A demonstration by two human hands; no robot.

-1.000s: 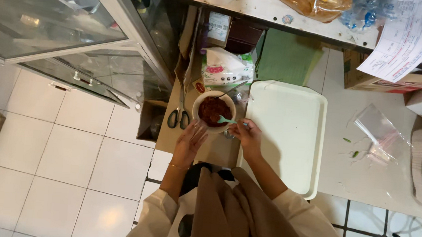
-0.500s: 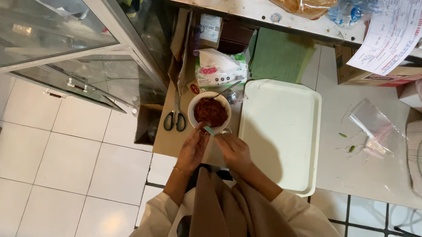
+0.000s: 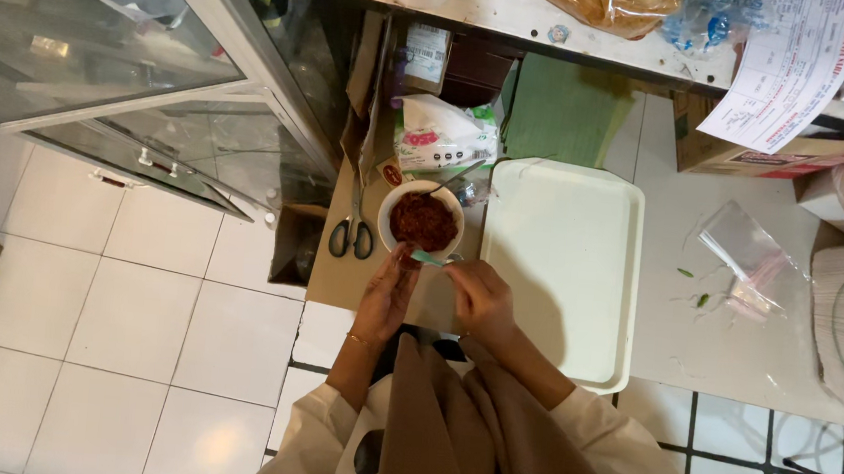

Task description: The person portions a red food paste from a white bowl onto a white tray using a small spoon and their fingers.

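Two hands meet at the worktop's near edge: the left hand (image 3: 385,294) steadies a full bowl (image 3: 422,220), the right hand (image 3: 478,294) pinches a small green spoon (image 3: 427,258), the white tray (image 3: 558,268) bare.

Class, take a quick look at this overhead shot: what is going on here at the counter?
A person stands at a counter with both hands at the near rim of a white bowl of red-brown paste. The left hand touches the bowl's edge; the right hand holds a small pale green utensil pointed at the bowl. Black-handled scissors lie left of the bowl, and an empty white tray sits on its right.
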